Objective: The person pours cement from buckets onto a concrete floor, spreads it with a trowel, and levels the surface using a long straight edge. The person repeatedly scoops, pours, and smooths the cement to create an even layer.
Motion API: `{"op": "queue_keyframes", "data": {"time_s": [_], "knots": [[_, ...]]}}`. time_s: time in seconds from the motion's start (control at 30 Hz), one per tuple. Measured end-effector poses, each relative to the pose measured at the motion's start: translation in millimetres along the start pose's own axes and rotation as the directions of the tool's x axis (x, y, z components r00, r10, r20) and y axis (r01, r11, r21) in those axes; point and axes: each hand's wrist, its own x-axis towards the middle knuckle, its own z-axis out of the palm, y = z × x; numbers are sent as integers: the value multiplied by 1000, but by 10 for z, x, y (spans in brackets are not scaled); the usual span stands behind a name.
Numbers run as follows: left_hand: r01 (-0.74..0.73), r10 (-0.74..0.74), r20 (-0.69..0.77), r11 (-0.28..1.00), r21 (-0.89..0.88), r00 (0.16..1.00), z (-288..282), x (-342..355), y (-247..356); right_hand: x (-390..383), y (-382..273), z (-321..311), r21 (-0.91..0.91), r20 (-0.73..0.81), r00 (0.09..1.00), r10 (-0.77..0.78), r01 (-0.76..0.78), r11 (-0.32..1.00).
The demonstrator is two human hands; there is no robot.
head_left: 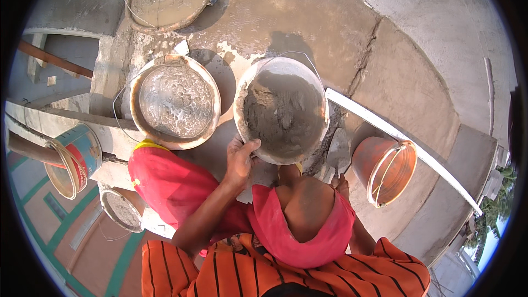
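On a wet concrete slab [308, 16], a person's left hand [241, 160] grips the near rim of a metal pan of grey mortar [281, 111], the thumb hooked over the lip and the other fingers curled out of sight beneath it. The pan sits just ahead of the person's bent knees, tilted toward the camera, with a wire bail arching over its far side. The right hand [342, 185] rests low beside the right knee, next to a trowel [338, 155] lying on the slab; whether its fingers are spread or closed cannot be told. The load looks dense and wet, so the pan is likely heavy and prone to slumping if tipped (the rim, smeared with cement, may be slick); a firm two-handed hold at opposite edges or the bail would probably serve best. A second pan of watery slurry [176, 102] stands just to the left, an orange bucket [385, 169] to the right.
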Motion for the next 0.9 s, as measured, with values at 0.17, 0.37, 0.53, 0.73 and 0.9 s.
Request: {"op": "queue_keyframes", "data": {"time_s": [0.17,0.37,0.53,0.73,0.9], "knots": [[1,-1,-5,1000,18,1000,157,19,77,316,-1929,-790,52,-160,878,-451,464,884],[10,-8,55,1000,-29,998,350,131,105,1559,-3342,-885,384,-130,814,-566,567,729],[79,-12,198,940,-333,980,238,291,-9,392,-3766,-1696,419,7,613,-790,716,558],[7,94,276,939,-344,956,816,393,62,-96,-3181,-1351,-169,-136,350,-927,914,370],[-413,404,87,890,192,911,-137,1059,-129,240,-3151,-993,-253,-285,83,-955,954,158]]}}
